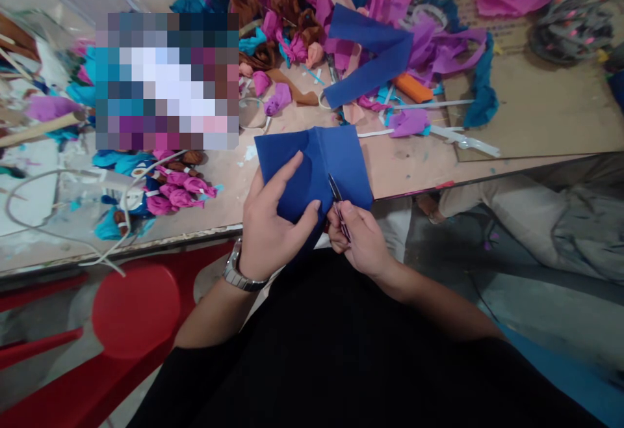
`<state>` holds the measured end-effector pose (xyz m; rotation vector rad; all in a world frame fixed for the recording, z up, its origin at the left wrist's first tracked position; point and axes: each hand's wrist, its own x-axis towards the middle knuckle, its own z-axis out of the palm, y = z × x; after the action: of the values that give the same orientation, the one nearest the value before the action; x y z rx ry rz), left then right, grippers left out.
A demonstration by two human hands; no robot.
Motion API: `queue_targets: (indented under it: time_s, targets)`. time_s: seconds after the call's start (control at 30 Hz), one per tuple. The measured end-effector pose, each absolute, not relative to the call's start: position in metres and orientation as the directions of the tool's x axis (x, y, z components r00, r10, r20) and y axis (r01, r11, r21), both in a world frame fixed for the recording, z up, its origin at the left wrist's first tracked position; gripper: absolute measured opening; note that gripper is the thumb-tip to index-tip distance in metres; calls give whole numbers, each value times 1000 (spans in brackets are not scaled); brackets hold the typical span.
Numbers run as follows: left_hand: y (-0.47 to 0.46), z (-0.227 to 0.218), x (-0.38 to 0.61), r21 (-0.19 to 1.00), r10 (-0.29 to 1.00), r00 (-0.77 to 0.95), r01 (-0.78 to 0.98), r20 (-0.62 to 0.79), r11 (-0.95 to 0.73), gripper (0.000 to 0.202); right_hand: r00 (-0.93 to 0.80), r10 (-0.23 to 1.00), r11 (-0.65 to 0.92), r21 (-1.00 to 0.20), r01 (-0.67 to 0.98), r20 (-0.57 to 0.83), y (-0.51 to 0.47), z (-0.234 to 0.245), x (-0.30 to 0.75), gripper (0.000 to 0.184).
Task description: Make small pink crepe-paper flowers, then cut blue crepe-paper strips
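My left hand (273, 220) grips a folded sheet of dark blue crepe paper (314, 168) at the table's front edge, thumb on top and fingers beneath. A metal watch (237, 275) sits on that wrist. My right hand (358, 239) is closed round small scissors (336, 195), whose blades bite into the lower edge of the blue sheet.
The plywood table (400, 164) carries a heap of purple, pink, brown and blue crepe scraps (312, 18), another blue strip (370, 57), an orange piece (412, 88), bundled paper flowers (175, 190) and white wire (58, 220). A red plastic stool (131, 314) stands lower left. A seated person's legs (536, 213) are at right.
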<state>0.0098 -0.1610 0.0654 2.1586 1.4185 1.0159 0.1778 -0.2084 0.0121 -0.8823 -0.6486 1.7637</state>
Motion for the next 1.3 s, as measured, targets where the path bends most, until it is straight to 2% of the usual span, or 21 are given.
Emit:
queue_targets:
  time_s: [0.43,0.6,0.93,1.1,1.3]
  targets:
    - [-167,66,10,589,878,263,659,401,-467,65,-228,936,-352,-766,-538,-270,-205,14,182,50]
    - [-171,64,9,553,860,282,671,426,-494,68,-223,935,-351,-814,-463,-276,-205,17,186,54]
    - [-174,60,12,487,845,257,723,469,-490,70,-121,969,-241,-932,-271,-216,-207,18,187,61]
    - [-177,62,12,520,850,263,696,456,-494,71,-107,975,-216,-938,-269,-194,-205,18,184,56]
    - [-177,63,10,535,850,267,681,453,-499,68,-109,971,-238,-892,-384,-213,-206,11,181,54]
